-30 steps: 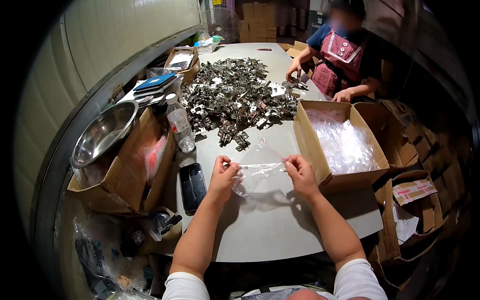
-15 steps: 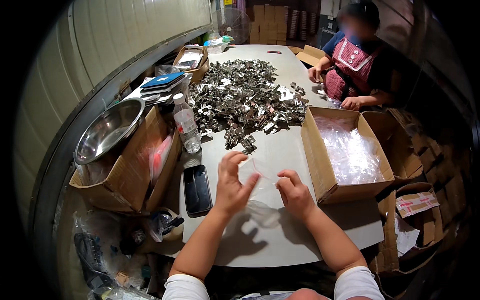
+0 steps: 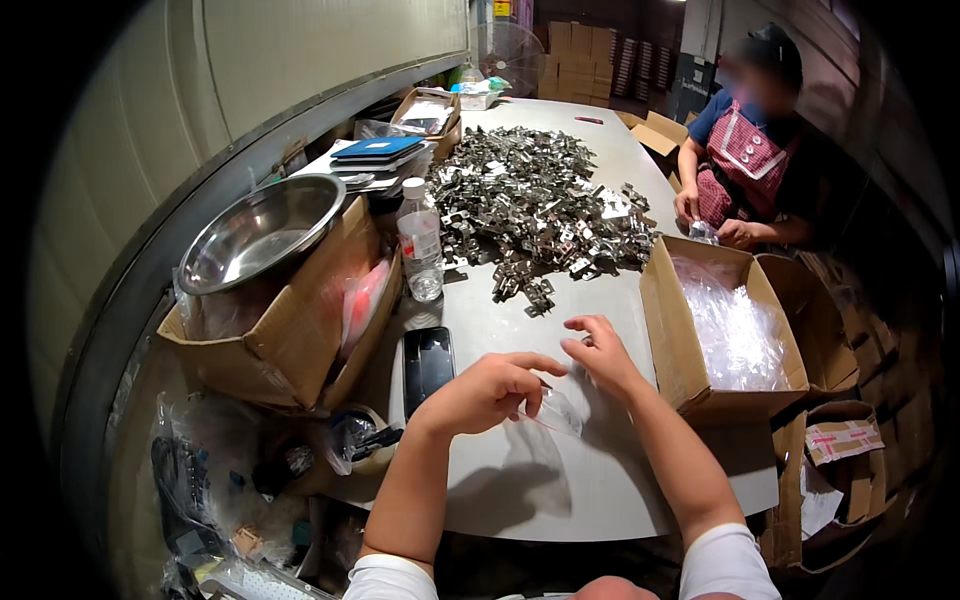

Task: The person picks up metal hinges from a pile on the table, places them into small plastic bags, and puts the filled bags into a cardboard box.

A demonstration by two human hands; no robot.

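My left hand (image 3: pixel 498 390) is bent at the wrist over the near part of the table, its index finger stretched toward the right. A small clear plastic bag (image 3: pixel 560 412) hangs from its curled lower fingers. My right hand (image 3: pixel 606 360) hovers just beyond and right of the bag, apart from it. Its thumb and index finger are spread, and I make out nothing held between them. In front of both hands lies a large heap of small bent metal clips (image 3: pixel 550 205), whose nearest loose pieces end a short way from my right fingertips.
At right stands a cardboard box (image 3: pixel 672 340) of clear bags. On the left are a phone (image 3: pixel 428 368), a water bottle (image 3: pixel 420 250), and a steel bowl (image 3: pixel 262 235) on another carton (image 3: pixel 285 350). Across the table's right edge, a person (image 3: pixel 745 160) handles something small.
My left hand has turned over and moved right, keeping the bag. My right hand has come off the bag and shifted slightly forward. The whole view has swung left.
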